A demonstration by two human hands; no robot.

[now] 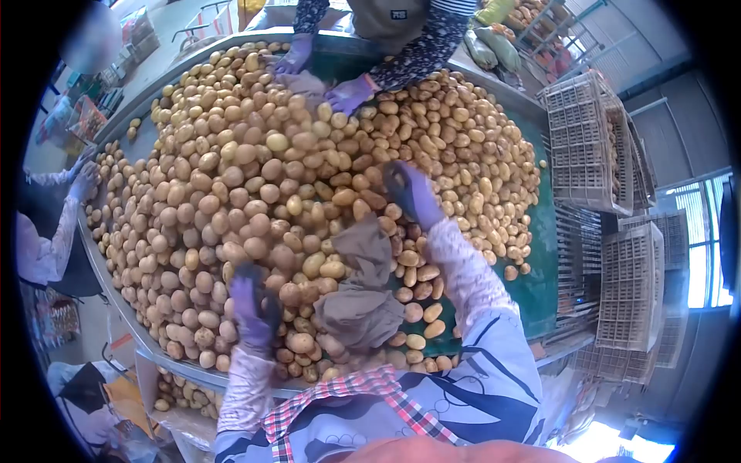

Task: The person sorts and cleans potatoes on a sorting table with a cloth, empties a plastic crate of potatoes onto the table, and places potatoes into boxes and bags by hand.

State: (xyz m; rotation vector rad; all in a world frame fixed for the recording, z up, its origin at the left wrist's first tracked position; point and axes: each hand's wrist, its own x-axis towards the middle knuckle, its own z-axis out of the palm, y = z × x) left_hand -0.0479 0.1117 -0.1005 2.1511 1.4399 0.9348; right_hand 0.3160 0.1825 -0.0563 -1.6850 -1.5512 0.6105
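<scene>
Potatoes [208, 161] lie all around the crumpled cloth [359, 315] in one loose, undivided heap; the cloth covers some. Left of it, the left hand [253, 312] touches potatoes, its grip parted, thumb away from fingers. Beyond it, the right hand [415, 193] reaches among others; whether its grip holds one, I cannot tell. Farther beyond, a co-worker's hands [351, 93] work the same surface [543, 297]. Crates [575, 147] stand well to the cloth's right.
</scene>
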